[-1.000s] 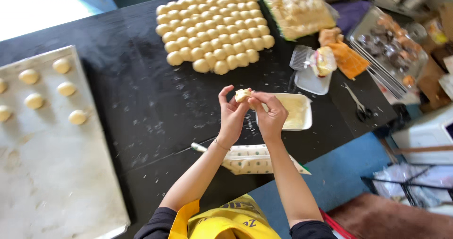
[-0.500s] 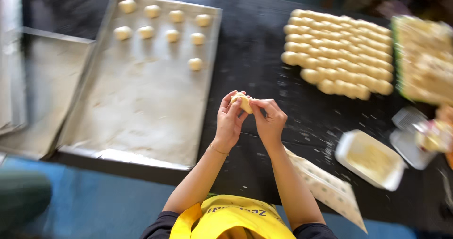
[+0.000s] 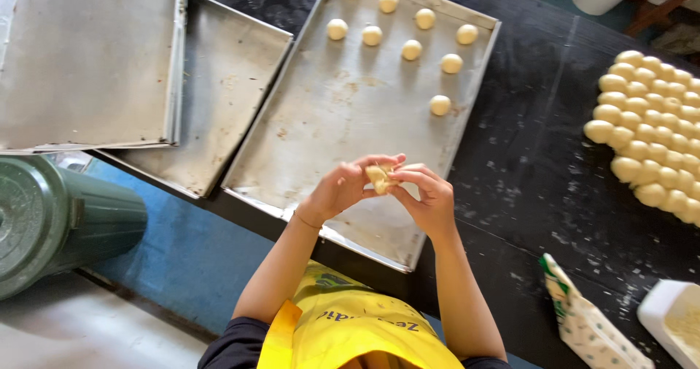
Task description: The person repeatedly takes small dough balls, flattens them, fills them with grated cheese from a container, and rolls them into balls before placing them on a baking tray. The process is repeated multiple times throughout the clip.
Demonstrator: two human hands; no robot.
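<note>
My left hand and my right hand meet over the near part of a metal baking tray. Together they pinch a small pale dough piece between the fingertips. Several round dough balls lie in loose rows at the tray's far end. A tight cluster of many more pale dough balls sits on the black table to the right.
Two more bare metal trays overlap at the left. A green lidded bin stands on the floor at lower left. A patterned paper bag and a white container lie at lower right.
The view has swung left, so the tray now lies under my hands and the dough cluster has slid to the right edge. Both hands still hold the dough piece.
</note>
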